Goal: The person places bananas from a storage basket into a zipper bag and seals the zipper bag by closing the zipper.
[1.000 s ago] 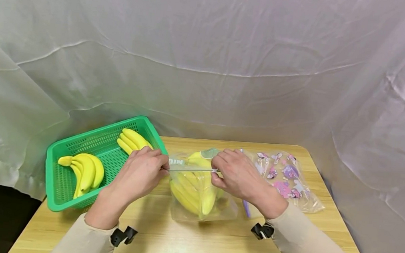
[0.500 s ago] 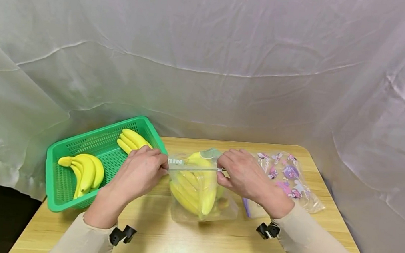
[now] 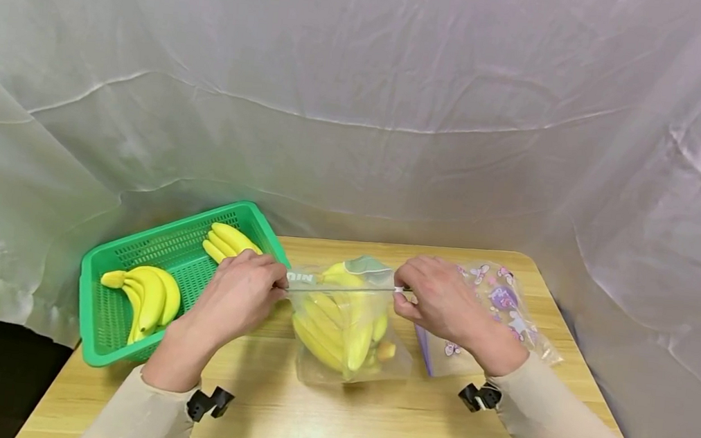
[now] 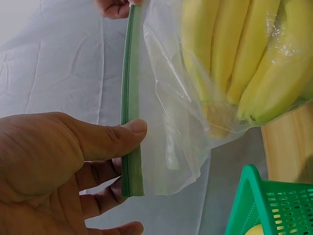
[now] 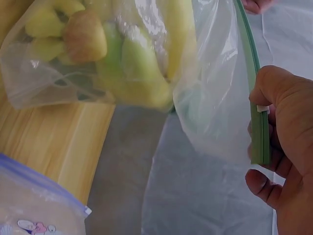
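Observation:
A clear zip bag (image 3: 397, 366) stands mid-table with bananas (image 3: 321, 335) inside and a green zip strip (image 4: 131, 98) along its mouth. My left hand (image 3: 240, 296) pinches the strip's left end between thumb and fingers. At the other end, my right hand (image 3: 443, 300) pinches the strip at a small white slider (image 5: 262, 108), thumb and index finger right on it. Between the two hands the strip is stretched straight. Through the plastic in the right wrist view, a reddish-brown end (image 5: 84, 36) shows among the yellow and greenish fruit.
To the left, a green basket (image 3: 89, 307) holds two bunches of bananas, one at its near left (image 3: 152, 299) and one at its far right (image 3: 229, 242). A flat printed bag (image 3: 503, 298) with a purple zip edge lies at right, partly under my right forearm. Grey cloth (image 3: 360, 108) hangs behind the table.
My right hand has slid rightward along the strip with the white slider, away from the left hand. The left hand has barely moved, and more of the zip shows between them.

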Demonstrator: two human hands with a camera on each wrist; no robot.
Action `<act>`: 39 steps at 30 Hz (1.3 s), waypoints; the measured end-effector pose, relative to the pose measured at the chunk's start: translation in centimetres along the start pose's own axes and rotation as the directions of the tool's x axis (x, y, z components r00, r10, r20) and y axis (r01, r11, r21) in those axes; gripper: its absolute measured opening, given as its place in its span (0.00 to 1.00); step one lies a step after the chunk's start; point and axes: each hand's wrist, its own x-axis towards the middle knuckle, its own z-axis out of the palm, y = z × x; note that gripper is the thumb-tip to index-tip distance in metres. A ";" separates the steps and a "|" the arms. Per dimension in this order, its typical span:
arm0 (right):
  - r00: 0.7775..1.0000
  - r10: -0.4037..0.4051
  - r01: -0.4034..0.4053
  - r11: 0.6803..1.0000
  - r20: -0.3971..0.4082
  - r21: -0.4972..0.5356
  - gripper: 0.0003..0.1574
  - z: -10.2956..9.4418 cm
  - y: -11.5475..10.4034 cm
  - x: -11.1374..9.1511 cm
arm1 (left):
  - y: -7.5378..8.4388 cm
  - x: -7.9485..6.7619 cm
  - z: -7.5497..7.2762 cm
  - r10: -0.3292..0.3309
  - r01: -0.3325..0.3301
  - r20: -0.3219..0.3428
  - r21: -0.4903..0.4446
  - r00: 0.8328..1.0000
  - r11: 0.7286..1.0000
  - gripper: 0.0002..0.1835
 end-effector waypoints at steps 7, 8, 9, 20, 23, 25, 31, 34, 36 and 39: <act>0.999 0.033 -0.033 0.999 0.030 0.004 0.02 -0.8 0.8 -0.6 | -0.5 0.0 -0.1 -0.008 0.009 0.007 -0.005 1.000 1.000 0.08; 0.999 0.030 -0.030 1.000 0.023 0.006 0.03 -0.8 1.0 -0.7 | -0.5 0.0 -0.1 -0.009 0.009 0.008 -0.004 1.000 1.000 0.08; 1.000 0.027 -0.027 1.000 0.016 0.008 0.03 -0.9 1.1 -0.8 | -0.6 0.0 -0.1 -0.007 0.007 0.009 -0.003 1.000 1.000 0.08; 0.997 0.080 -0.080 0.997 0.007 0.014 0.03 -1.5 1.9 -1.5 | -1.2 0.1 0.2 0.025 -0.025 -0.022 0.004 0.999 1.000 0.09; 0.986 0.164 -0.164 0.986 0.012 0.023 0.04 -1.8 1.7 -1.4 | -1.3 0.3 0.3 0.024 -0.024 -0.059 -0.004 0.998 1.000 0.07; 0.974 0.225 -0.225 0.974 -0.004 0.028 0.05 -2.1 1.6 -1.1 | -1.2 0.6 0.2 0.010 -0.011 -0.105 -0.012 0.994 1.000 0.06; 0.923 0.367 -0.365 0.930 -0.112 0.039 0.04 -3.3 1.9 1.0 | -1.1 2.6 -0.4 -0.050 0.035 -0.234 -0.065 0.971 0.997 0.02; 0.886 0.447 -0.437 0.894 -0.123 0.097 0.05 -3.4 2.2 2.1 | -1.3 3.9 -0.6 -0.073 0.054 -0.248 -0.082 0.966 0.995 0.03; 0.855 0.502 -0.483 0.862 -0.129 0.154 0.06 -3.3 2.6 2.8 | -1.6 4.8 -0.5 -0.088 0.066 -0.259 -0.094 0.962 0.993 0.03; 0.815 0.551 -0.515 0.830 -0.178 0.215 0.07 -2.8 3.2 3.8 | -1.9 6.3 -0.4 -0.110 0.074 -0.321 -0.122 0.941 0.990 0.04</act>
